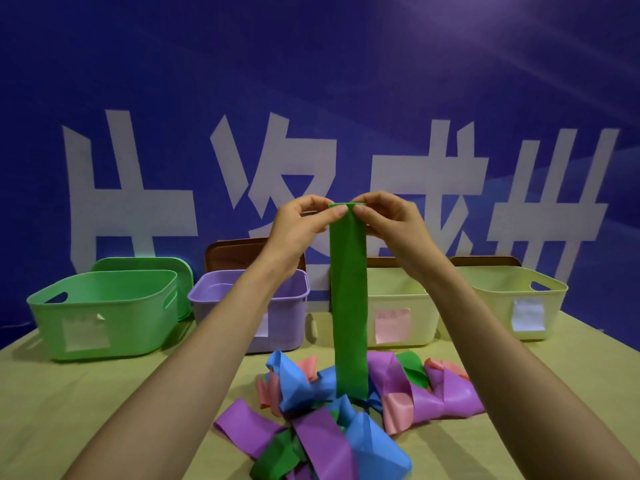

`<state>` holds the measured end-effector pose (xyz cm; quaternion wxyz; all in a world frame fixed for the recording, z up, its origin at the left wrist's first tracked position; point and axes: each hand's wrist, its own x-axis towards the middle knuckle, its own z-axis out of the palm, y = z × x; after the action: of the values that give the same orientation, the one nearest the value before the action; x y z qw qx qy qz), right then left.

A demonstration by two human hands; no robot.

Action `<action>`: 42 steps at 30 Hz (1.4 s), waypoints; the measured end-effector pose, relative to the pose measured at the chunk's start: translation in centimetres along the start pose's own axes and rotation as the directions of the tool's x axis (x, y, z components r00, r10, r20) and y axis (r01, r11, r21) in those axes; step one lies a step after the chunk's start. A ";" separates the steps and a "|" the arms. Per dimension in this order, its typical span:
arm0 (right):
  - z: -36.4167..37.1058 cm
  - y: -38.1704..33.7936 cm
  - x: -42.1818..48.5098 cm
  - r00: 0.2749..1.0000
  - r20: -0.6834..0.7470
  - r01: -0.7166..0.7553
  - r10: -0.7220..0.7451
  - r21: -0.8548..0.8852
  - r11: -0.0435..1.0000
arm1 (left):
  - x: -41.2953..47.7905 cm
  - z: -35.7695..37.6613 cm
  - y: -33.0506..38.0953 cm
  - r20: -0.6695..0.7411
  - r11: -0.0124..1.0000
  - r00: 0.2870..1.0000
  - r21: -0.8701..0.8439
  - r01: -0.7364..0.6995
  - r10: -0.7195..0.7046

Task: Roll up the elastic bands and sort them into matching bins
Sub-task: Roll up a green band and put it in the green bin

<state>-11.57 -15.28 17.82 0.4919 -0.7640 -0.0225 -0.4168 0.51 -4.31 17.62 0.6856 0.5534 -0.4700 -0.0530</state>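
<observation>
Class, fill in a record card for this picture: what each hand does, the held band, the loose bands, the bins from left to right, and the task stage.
Held item: long green elastic band, hanging straight down, unrolled
Left hand: pinches its top edge
Right hand: pinches the same edge
Loose bands: tangled pile of pink, blue, purple and green bands on the yellow-green tablecloth
Bins, left to right: green plastic bin, purple plastic bin, pale yellow bin with pink label, pale yellow bin with white label
Stage: band not yet rolled
</observation>
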 end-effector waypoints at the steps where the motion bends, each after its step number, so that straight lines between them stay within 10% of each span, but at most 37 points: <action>1: -0.1 -0.1 0.0 1.000 0.014 -0.012 0.012 -0.006 1.000 | -0.1 0.0 0.0 0.008 1.000 1.000 -0.029 -0.002 0.003; 6: -0.1 -0.8 0.1 0.999 0.038 -0.019 0.019 0.011 1.000 | -1.0 0.8 -1.0 0.149 0.970 0.984 -0.207 0.130 -0.100; 13: -0.6 -1.7 1.9 0.990 -0.142 0.016 -0.003 0.096 0.995 | -6.6 3.7 -12.4 0.361 0.896 0.839 -0.021 0.443 -0.406; 17: -0.4 -1.1 1.5 0.997 -0.054 -0.056 0.059 0.042 0.998 | -7.5 2.5 -16.2 0.413 0.904 0.811 0.286 0.317 -0.415; 25: -0.7 -0.4 0.2 0.996 -0.005 -0.094 0.094 0.044 0.995 | -6.1 0.9 -7.1 0.252 0.981 0.948 0.054 0.186 -0.194; 35: 0.0 -0.1 -3.6 0.971 0.133 -0.222 0.198 0.194 0.956 | -12.1 -1.4 -1.3 0.571 0.897 0.709 0.124 0.424 -0.414; 42: 4.2 11.7 -12.0 0.826 0.197 -0.542 0.527 0.024 0.840 | -12.3 -1.0 -10.4 0.162 0.837 0.823 0.184 0.516 -0.544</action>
<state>-11.57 -13.55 0.63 0.6146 -0.7544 0.1309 -0.1894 -0.88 -0.30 2.05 0.5529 0.6976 -0.3687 -0.2679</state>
